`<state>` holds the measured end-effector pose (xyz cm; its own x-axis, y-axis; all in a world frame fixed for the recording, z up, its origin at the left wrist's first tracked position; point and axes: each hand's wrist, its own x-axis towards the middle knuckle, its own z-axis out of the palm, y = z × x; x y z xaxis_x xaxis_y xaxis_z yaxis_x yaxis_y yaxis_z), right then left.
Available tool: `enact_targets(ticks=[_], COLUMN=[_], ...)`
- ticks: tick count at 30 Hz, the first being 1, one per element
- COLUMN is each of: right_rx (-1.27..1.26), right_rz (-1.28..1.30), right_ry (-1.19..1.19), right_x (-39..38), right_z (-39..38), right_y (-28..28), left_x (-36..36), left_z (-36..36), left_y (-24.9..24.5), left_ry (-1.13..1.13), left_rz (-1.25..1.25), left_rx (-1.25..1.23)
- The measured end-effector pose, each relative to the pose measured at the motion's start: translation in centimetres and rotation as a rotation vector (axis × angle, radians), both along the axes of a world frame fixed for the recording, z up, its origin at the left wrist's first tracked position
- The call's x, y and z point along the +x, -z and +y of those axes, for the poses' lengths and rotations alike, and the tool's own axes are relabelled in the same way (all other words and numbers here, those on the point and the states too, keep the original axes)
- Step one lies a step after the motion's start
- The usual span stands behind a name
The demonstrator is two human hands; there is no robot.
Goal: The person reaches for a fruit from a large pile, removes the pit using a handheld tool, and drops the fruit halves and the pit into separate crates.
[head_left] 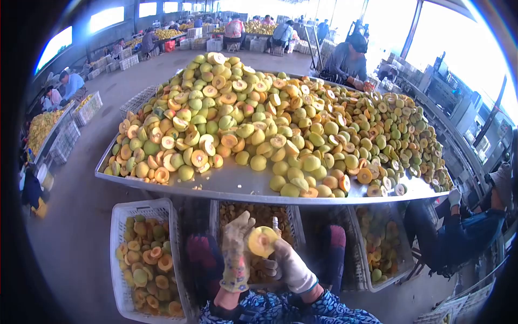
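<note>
My left hand (234, 254), in a patterned glove, grips a halved yellow peach (261, 241) by its left edge, cut face towards me. My right hand (291, 265), in a pale glove, touches the peach's right side and is closed around a small metal tool (275, 222) whose tip sticks up behind the fruit. Both hands are over my lap, just below the front edge of the metal table (237, 186). A big heap of whole and halved peaches (259, 124) covers the table.
Under the table edge stand white plastic crates of peach halves: one at the left (120, 237), one in the middle (294, 218), one at the right (359, 270). A seated person (464, 232) works at the right, another (345, 59) at the far side. More workers and crates fill the hall behind.
</note>
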<state>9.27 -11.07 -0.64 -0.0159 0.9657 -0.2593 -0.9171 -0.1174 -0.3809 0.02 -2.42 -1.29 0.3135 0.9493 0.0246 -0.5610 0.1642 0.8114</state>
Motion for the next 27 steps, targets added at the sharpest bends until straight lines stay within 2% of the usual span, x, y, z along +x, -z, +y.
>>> enact_targets(ticks=[1, 3, 4, 5, 7, 10, 13, 14, 17, 18, 19, 21, 22, 24, 25, 27], right_rx=[-0.021, -0.037, -0.024, 0.000, -0.087, -0.125, 0.091, 0.087, 0.085, 0.088, 0.134, 0.179, 0.169, 0.158, 0.162, 0.168], right_rz=[0.015, -0.525, -0.824, -1.125, -1.230, -1.248, -1.501, -1.546, -1.442, -1.436, -1.417, -1.394, -1.370, -1.346, -1.299, -1.253], right_ry=[-0.003, -0.005, 0.107, 0.218, 0.326, 0.161, -0.149, -0.173, -0.233, -0.234, -0.205, -0.175, -0.201, -0.226, -0.227, -0.228], right_x=[-0.2, -0.4, 0.0, 0.7, 2.1, 2.7, 1.3, 0.6, 0.3, 0.3, 0.3, 0.4, 0.5, 0.6, 0.7, 0.9], right_z=[-0.1, 1.0, 1.5, 1.7, 1.2, 0.0, -0.1, 0.2, 0.9, 1.0, 1.1, 1.1, 1.1, 1.1, 1.1, 1.2], right_y=[-0.1, -2.5, -1.8, -0.9, -1.1, -1.9, -4.0, -4.1, -3.0, -2.5, -2.1, -1.7, -1.5, -1.4, -1.5, -1.2], left_x=[0.0, -1.0, -1.0, -1.3, -1.9, -2.7, -2.4, -2.4, -2.6, -2.7, -2.7, -2.8, -2.5, -2.0, -2.1, -2.5], left_z=[-0.1, 0.0, 0.5, 0.4, 1.5, 1.7, 1.2, 0.9, 0.5, 0.4, 0.2, -0.5, -0.4, -0.2, -0.3, -0.5], left_y=[0.8, 1.0, 1.6, -0.2, 0.5, 0.3, 0.9, 1.3, 1.2, 0.2, 0.7, 2.2, 1.5, -0.4, 0.6, 3.9], left_ry=[0.197, 0.236, 0.137, 0.078, 0.057, 0.039, -0.014, -0.004, -0.371, 0.034, 0.032, -0.273, -0.272, -0.119, -0.119, -0.574], left_rz=[-0.070, -0.010, 0.028, 0.097, -0.083, -0.062, 0.113, 0.121, 0.835, 0.206, 0.212, 0.787, 0.790, 0.338, 0.339, 0.917], left_rx=[0.085, -0.127, -0.030, 0.036, -0.058, -0.047, 0.054, 0.048, 0.795, 0.191, 0.191, 0.447, 0.448, 0.245, 0.245, 0.813])
